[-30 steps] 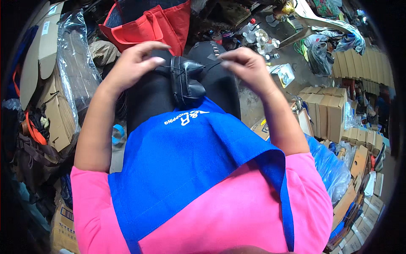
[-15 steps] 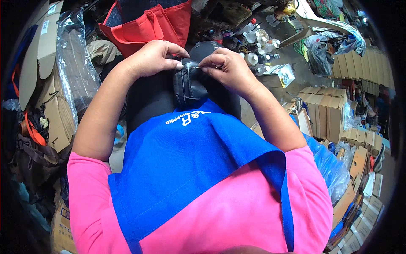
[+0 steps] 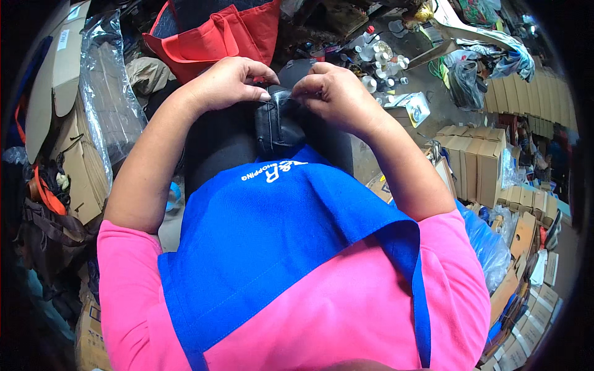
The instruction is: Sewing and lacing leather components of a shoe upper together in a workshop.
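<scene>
A black leather piece (image 3: 275, 128), rounded and shoe-like with a stitched seam along its top, sits between my thighs just beyond the blue apron (image 3: 278, 241). My left hand (image 3: 230, 83) grips its far left edge between thumb and fingers. Beside it, my right hand (image 3: 331, 96) is closed in a pinch at the far right edge of the leather. Whatever lies between those right fingertips is too small or hidden to make out.
Beyond my hands lies a red bag (image 3: 216, 40). Several small bottles (image 3: 385, 65) stand on the floor at the far right. Cardboard boxes (image 3: 473, 161) are stacked to the right, and flat cardboard (image 3: 68, 74) with clear plastic wrap (image 3: 114, 93) leans on the left.
My right hand has turned and its fingers have curled in closer, and a thin light line seen between the hands no longer shows. My left hand has barely moved.
</scene>
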Demonstrator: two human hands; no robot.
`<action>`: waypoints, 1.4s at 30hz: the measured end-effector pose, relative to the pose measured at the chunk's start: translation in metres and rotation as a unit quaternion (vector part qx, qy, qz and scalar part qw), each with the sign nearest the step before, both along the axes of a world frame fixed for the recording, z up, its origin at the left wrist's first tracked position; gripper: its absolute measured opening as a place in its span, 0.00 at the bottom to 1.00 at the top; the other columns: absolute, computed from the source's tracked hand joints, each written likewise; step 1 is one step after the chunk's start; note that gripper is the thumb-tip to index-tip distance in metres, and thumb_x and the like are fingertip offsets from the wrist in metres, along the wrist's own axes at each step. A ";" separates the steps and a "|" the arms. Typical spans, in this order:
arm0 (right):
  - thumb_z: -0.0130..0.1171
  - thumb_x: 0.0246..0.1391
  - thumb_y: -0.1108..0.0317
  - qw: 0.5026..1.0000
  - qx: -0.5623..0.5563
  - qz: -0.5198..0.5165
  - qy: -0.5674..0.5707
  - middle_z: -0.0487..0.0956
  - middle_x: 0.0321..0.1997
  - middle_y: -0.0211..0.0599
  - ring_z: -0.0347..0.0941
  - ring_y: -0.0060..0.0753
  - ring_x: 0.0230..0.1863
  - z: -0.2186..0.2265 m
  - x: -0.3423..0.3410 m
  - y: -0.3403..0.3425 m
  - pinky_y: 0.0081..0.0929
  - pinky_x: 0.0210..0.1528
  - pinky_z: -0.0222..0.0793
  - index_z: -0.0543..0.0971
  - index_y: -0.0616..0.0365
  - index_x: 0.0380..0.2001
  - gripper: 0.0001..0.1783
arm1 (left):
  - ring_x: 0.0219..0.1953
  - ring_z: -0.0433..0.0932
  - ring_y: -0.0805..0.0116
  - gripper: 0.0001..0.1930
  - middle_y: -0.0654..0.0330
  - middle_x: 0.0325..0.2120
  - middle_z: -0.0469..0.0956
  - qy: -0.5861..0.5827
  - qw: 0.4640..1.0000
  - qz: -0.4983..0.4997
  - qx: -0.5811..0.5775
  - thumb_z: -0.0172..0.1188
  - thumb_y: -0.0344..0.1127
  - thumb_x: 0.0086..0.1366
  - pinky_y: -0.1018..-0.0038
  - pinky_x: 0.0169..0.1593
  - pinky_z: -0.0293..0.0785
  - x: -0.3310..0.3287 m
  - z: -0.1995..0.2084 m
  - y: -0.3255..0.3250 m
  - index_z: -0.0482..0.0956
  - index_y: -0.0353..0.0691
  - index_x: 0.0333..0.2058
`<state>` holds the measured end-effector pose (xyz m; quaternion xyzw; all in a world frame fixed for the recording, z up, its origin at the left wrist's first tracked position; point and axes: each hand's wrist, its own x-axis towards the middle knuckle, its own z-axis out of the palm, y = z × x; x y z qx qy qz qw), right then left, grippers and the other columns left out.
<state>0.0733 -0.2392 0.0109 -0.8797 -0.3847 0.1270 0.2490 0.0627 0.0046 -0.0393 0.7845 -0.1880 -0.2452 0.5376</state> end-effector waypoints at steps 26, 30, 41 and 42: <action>0.65 0.49 0.69 0.983 0.106 0.020 0.150 0.78 0.31 0.26 0.71 0.26 0.40 -0.047 0.021 -0.014 0.26 0.46 0.66 0.84 0.52 0.34 0.07 | 0.31 0.71 0.79 0.12 0.67 0.26 0.73 -0.006 1.000 0.014 -0.021 0.68 0.24 0.50 0.78 0.37 0.69 0.001 -0.012 -0.013 0.76 0.35 0.34; 0.66 0.48 0.70 0.982 0.102 0.013 0.161 0.79 0.31 0.26 0.71 0.26 0.41 -0.044 0.018 -0.010 0.25 0.46 0.66 0.84 0.53 0.33 0.07 | 0.33 0.72 0.78 0.13 0.67 0.28 0.73 0.026 0.997 0.016 -0.071 0.68 0.23 0.49 0.78 0.40 0.70 -0.001 -0.021 -0.012 0.76 0.35 0.34; 0.67 0.44 0.63 0.991 0.129 -0.027 -0.021 0.75 0.25 0.29 0.71 0.35 0.33 -0.048 -0.020 -0.006 0.33 0.40 0.60 0.84 0.43 0.31 0.08 | 0.54 0.68 0.62 0.23 0.54 0.46 0.70 -0.191 0.959 0.179 0.112 0.50 0.28 0.61 0.67 0.59 0.62 -0.041 0.010 0.032 0.67 0.40 0.57; 0.66 0.45 0.64 0.991 0.122 -0.036 -0.033 0.73 0.25 0.29 0.70 0.36 0.33 -0.048 -0.022 -0.008 0.34 0.41 0.60 0.84 0.41 0.33 0.08 | 0.43 0.71 0.66 0.25 0.57 0.40 0.69 -0.198 0.945 0.208 0.158 0.48 0.26 0.62 0.72 0.52 0.67 -0.047 0.013 0.047 0.67 0.42 0.60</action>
